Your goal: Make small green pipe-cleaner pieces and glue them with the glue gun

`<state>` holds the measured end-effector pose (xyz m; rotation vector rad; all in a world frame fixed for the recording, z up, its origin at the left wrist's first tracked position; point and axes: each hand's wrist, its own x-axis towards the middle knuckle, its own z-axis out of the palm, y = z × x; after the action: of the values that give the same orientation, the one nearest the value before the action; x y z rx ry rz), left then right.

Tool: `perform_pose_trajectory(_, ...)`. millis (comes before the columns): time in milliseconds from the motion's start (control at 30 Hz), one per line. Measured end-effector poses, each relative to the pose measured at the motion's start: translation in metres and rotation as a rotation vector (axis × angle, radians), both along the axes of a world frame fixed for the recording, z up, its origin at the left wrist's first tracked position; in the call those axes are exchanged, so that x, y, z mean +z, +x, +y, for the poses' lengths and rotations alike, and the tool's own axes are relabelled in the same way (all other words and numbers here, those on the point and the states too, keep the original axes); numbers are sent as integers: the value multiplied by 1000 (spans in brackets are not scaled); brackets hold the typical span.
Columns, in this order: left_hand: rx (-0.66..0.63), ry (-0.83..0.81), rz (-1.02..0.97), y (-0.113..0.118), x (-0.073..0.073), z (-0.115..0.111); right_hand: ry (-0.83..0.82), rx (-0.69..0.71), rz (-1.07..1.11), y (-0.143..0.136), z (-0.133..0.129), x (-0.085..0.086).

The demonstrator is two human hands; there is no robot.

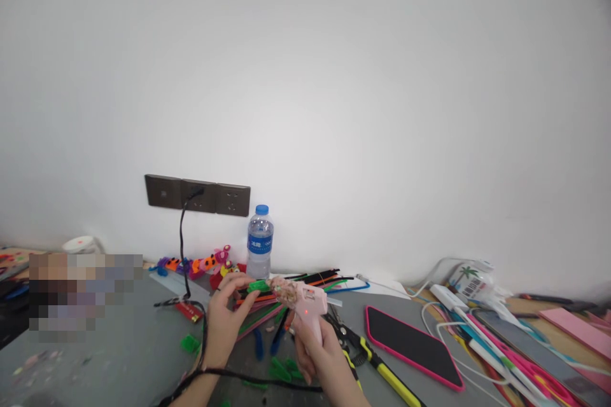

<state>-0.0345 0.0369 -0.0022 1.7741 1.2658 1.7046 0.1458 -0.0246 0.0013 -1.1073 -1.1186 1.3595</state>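
Note:
My right hand [317, 346] grips a pale pink hot glue gun [311, 305] by its handle, with a small red light lit on its side. Its nozzle end, crusted with lumpy residue, points left. Between the fingertips of my left hand [229, 311] is a green fuzzy pipe-cleaner piece [258, 287], right at the nozzle; whether the two touch I cannot tell. More green fuzzy pieces [281, 369] lie on the grey mat below my hands. A black cord [258, 378] crosses over my left forearm toward the glue gun.
Behind my hands lie pipe cleaners [324, 278] and a water bottle [260, 245]. Colourful fuzzy figures [203, 264] sit left of it. Yellow-black pliers [382, 372] and a pink-cased phone [413, 346] lie to the right. A cord runs from the wall socket [198, 196].

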Motion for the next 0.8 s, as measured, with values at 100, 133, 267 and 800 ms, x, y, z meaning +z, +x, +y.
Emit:
perform_pose_trajectory(100, 1, 13, -1, 0, 0, 0, 0, 4, -18, 0, 1, -2)
perform_pose_trajectory(133, 2, 18, -2, 0, 1, -1, 1, -2, -25, 0, 1, -2)
perform_pose_trajectory(267, 13, 23, 1, 0, 1, -1, -13, -23, -28, -1, 0, -2)
perform_pose_trajectory(800, 56, 45, 11, -1, 2, -1, 13, -83, -55, 2, 5, -5)
